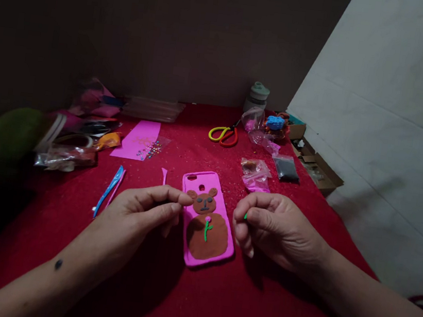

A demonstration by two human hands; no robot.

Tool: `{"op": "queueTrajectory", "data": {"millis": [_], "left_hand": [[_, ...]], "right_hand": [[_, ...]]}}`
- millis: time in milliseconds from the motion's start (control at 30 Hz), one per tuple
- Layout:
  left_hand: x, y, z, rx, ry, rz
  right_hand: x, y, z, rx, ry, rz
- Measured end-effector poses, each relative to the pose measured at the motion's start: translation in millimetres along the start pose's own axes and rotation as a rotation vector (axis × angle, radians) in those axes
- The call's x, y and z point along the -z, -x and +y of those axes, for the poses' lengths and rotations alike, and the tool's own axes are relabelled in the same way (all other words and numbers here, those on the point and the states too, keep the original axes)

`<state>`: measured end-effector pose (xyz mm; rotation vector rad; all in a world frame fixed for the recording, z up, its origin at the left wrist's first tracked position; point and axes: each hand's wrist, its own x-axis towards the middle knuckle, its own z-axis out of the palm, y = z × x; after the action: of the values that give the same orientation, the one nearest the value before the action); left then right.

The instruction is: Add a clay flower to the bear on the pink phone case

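A pink phone case (pixel 228 214) lies on the red cloth between my hands. On it is a brown clay bear (pixel 195 237) with grey eyes, nose and mouth, and a small clay flower (pixel 207 228) with a pink head and green stem sits on its belly. My right hand (pixel 268 226), just right of the case, pinches a tiny piece of green clay (pixel 245 216) between thumb and forefinger. At the case's upper left side hovers my left hand (pixel 145 212), its forefinger stretched out and thumb slightly apart, with nothing visible in it.
Blue and pink modelling tools (pixel 109 191) lie at left, near a pink sheet (pixel 136 138) with a bag of beads (pixel 150 150). Scissors (pixel 224 135) and a bottle (pixel 257 97) stand farther back. Clay bags (pixel 255 174) and a dark packet (pixel 285 168) lie at right, beside a wall.
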<state>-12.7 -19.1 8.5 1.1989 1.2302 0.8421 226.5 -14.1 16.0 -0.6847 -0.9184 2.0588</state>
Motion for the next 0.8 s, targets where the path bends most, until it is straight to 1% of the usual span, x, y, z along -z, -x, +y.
{"op": "queueTrajectory", "data": {"millis": [200,333,500,667,800], "left_hand": [[-1.8,-1.4,0.0,0.005,0.01,0.003],[-1.3,-0.3,-1.0,0.0,0.005,0.002],[-1.1,0.9,-0.3,-0.003,0.009,-0.003],[-1.2,1.0,-0.1,-0.003,0.007,-0.008],[-0.7,0.3,-0.9,-0.01,-0.006,-0.006]], "right_hand": [[0.2,0.4,3.2,0.071,0.017,0.008],[0.1,0.8,3.3,0.079,0.015,0.003],[-1.0,1.3,0.8,0.009,0.013,0.008],[-0.7,2.3,-0.5,-0.025,-0.026,-0.046],[1.5,2.8,0.9,-0.051,-0.06,-0.062]]}}
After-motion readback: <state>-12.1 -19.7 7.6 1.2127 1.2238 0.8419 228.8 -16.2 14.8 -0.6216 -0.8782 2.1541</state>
